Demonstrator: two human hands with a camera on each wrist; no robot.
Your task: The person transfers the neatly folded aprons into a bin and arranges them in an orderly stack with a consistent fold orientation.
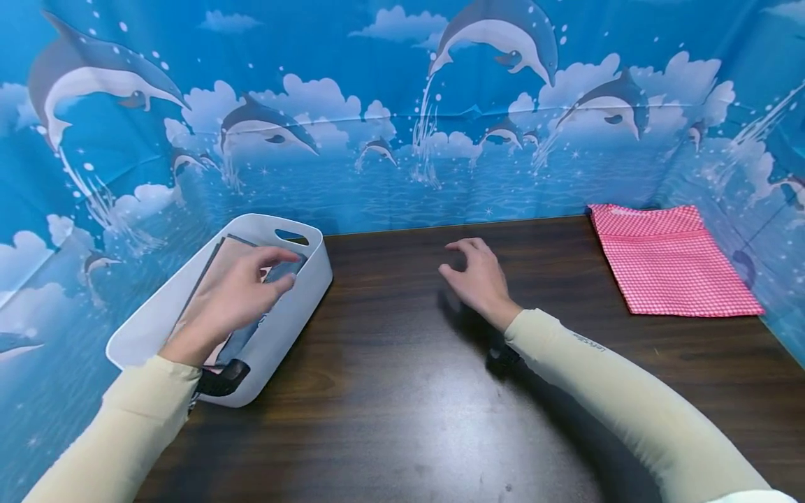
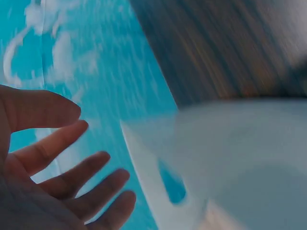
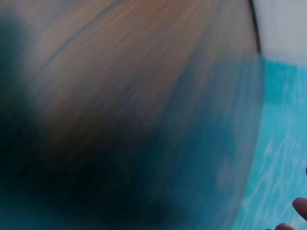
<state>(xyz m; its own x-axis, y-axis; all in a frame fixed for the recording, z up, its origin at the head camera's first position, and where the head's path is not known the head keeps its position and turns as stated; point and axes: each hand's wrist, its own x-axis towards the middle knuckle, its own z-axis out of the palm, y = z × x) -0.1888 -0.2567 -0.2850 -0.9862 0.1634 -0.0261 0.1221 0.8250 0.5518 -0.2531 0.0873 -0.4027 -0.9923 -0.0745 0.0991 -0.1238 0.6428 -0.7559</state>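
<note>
My left hand [image 1: 242, 290] hovers over the white basket [image 1: 298, 321], its fingers relaxed and apart with nothing between them. Inside the basket lie flat, folded-looking items, one pale pink [image 1: 221, 263] and one grey-blue [image 1: 242, 340]; the hand and wrist hide part of them. The left wrist view shows the same hand [image 2: 72, 167] beside the basket's handle end [image 2: 148, 177]. Over the middle of the table, my right hand [image 1: 481, 279] hangs with loosely bent fingers and holds nothing. Only a few of its fingertips [image 3: 301, 207] show in the right wrist view.
A red-and-white checked cloth [image 1: 679, 265] lies flat at the back right of the dark wood table [image 1: 390, 391]. Behind and along both sides hangs a blue curtain [image 1: 377, 188] printed with dolphins. The basket stands at the table's left, close to the curtain.
</note>
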